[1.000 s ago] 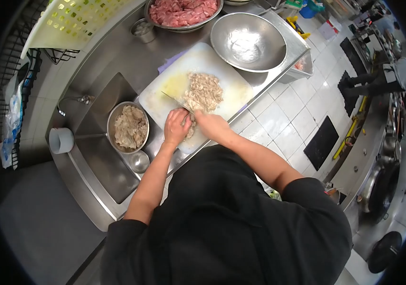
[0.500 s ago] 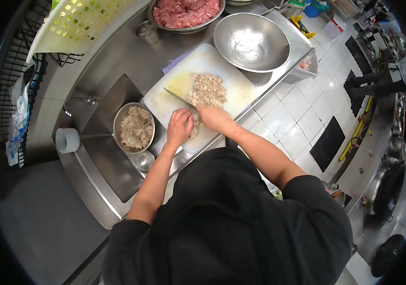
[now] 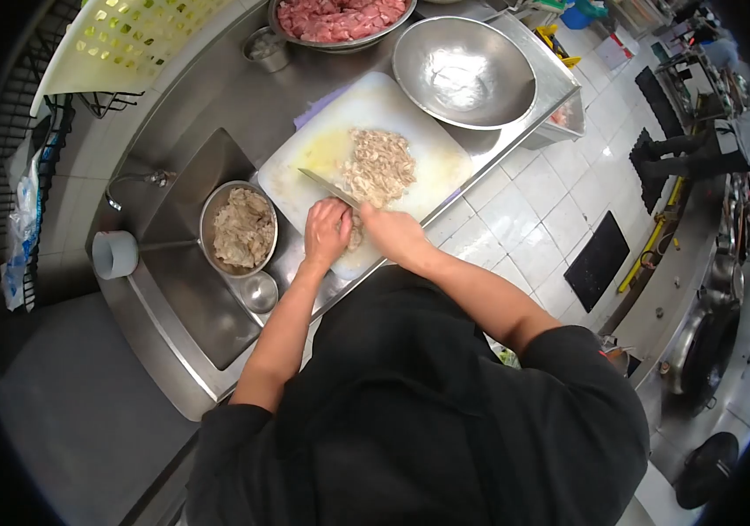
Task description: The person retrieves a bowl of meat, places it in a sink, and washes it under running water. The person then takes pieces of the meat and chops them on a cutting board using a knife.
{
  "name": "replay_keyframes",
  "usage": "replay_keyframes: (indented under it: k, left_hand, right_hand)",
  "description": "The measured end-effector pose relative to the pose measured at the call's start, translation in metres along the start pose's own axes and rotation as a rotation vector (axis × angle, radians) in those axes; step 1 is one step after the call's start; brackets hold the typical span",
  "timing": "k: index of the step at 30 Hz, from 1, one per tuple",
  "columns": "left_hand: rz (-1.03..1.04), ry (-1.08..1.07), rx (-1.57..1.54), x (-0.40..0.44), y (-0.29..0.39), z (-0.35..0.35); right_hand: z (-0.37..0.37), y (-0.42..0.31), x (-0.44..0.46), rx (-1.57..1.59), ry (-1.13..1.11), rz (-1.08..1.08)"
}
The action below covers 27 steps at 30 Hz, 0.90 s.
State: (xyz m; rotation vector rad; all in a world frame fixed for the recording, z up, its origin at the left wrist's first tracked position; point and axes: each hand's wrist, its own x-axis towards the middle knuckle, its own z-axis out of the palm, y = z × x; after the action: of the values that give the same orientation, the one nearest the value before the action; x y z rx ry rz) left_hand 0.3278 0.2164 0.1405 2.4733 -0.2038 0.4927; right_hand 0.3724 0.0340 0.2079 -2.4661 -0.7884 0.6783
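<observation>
My right hand is closed round the handle of a knife, whose blade points up and left across the white cutting board. Close against the blade, my left hand has its fingers curled on a piece of pale meat, which is partly hidden between my hands. Beyond the knife lies a heap of chopped pale meat. To the left of the board, a metal bowl holds more pale meat in larger pieces.
A large steel bowl stands beyond the board, with a bowl of pink meat at the back. Left are a sink, a small metal bowl and a faucet. Another person stands far right.
The whole view has shifted slightly. The knife and both hands stay at nearly the same place on the board, with the left hand still beside the blade.
</observation>
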Motion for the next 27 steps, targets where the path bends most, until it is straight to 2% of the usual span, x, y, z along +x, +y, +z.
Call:
replay_keyframes:
  k: [5,8,11,13,17,21,23,27]
  left_hand:
    - [-0.004,0.026,-0.041,0.001,-0.004,0.000]
    - [-0.013,0.039,-0.015,-0.005,-0.002,0.003]
    - [-0.038,0.028,-0.008,-0.003,-0.001,0.002]
    - [-0.014,0.027,-0.002,-0.004,-0.003,0.003]
    - [-0.016,0.048,-0.041,-0.005,-0.007,0.004]
    - [0.003,0.038,0.004,-0.002,-0.006,0.004]
    - [0.009,0.052,0.025,-0.005,-0.004,0.005]
    - [0.010,0.052,-0.021,0.002,-0.006,0.003]
  right_hand:
    - [-0.021,-0.003,-0.009,0.001,0.021,-0.044]
    - [-0.020,-0.002,-0.039,-0.053,-0.112,0.037]
    - [0.010,0.006,-0.001,-0.033,-0.010,0.041]
    - [0.002,-0.002,0.028,-0.009,0.056,-0.060]
    - [-0.030,-0.003,-0.030,-0.028,-0.017,-0.040]
    - [0.012,0.010,-0.015,-0.027,0.014,-0.009]
    - [0.010,-0.001,0.024,0.002,0.058,-0.077]
    - [-0.012,-0.002,-0.001,-0.023,0.086,-0.087]
